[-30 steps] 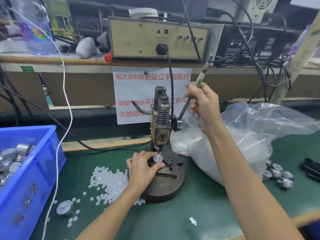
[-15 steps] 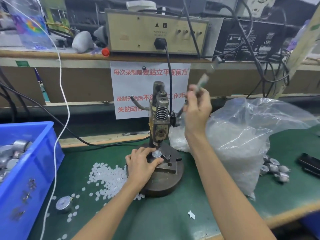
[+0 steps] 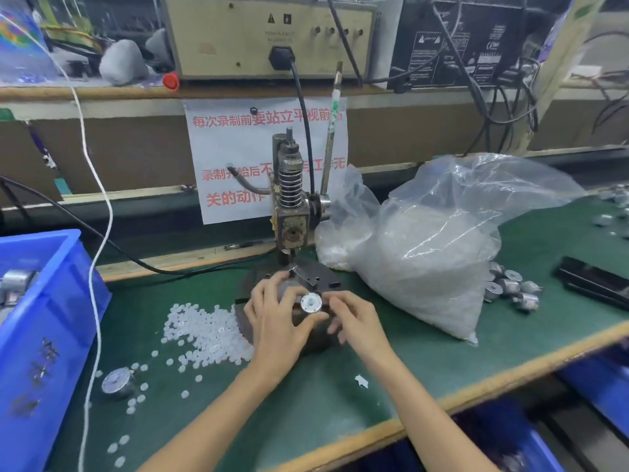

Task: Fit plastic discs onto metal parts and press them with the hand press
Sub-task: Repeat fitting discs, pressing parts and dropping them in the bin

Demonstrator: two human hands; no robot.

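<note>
Metal part: a small silvery round can, the metal part point(image 3: 311, 302), is held with its pale round face up. It sits over the front of the hand press point(image 3: 292, 212) base point(image 3: 326, 277), forward of the ram and not under it.
Left hand: the left hand point(image 3: 275, 321) is curled round the part, thumb under its near edge and fingers over its far left side.
Right hand: the right hand point(image 3: 357, 321) has its fingers bent, with the fingertips point(image 3: 331, 296) at the part's right rim. I cannot tell whether it pinches the part or only touches it, because the view is soft there.
Lever: the lever point(image 3: 329, 148) stands nearly upright, with no hand on it.
Discs: loose plastic discs point(image 3: 207, 335) lie scattered on the green table point(image 3: 340, 396) just left of the base. Many more fill the plastic bag point(image 3: 432, 253) to the right.
Stock: more metal parts lie in the blue crate point(image 3: 58, 301) at the far left. A cluster of parts point(image 3: 510, 287) lies beside the bag.
Handling, part: it is likely stiff and fairly dense for its size, with smooth, slippery sides. It is best gripped round the rim so the top face stays free and level.
Handling, disc: it is probably very light, thin and slightly flexible, so it is easily flicked away. Lifting it by the edge with two fingertips suits it better than pressing down on it.
Risk: a tilted disc may jam or crease under the ram.
</note>
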